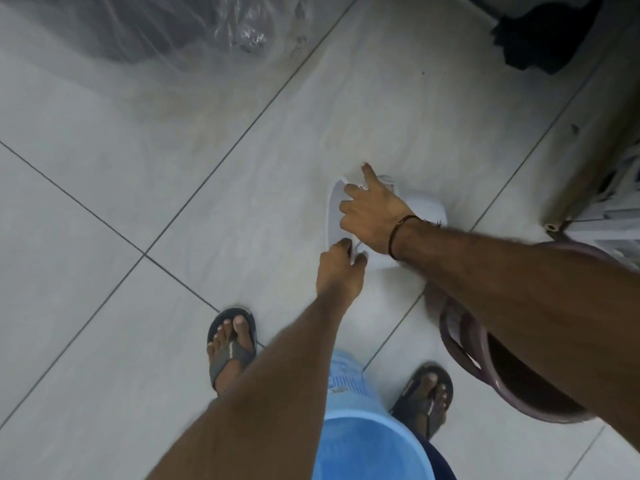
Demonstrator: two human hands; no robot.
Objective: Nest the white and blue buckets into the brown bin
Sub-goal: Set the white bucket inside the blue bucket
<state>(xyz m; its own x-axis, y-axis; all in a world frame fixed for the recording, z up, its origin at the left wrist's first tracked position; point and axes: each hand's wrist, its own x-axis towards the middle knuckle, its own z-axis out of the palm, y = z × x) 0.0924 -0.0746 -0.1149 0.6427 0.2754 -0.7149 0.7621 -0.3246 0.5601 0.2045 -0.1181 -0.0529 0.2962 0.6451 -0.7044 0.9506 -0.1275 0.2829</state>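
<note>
A white bucket lies tipped on the tiled floor, its mouth toward the left. My right hand is over its rim with fingers curled inside the opening. My left hand pinches the near edge of that rim. The blue bucket stands upright at the bottom, between my feet, partly behind my left forearm. The brown bin stands at the right, largely hidden under my right forearm; only part of its rim and handle shows.
A clear plastic sheet covers something dark at the top left. Dark cloth hangs at the top right. White furniture legs and a wooden edge crowd the right side. My sandalled feet stand on the tiles.
</note>
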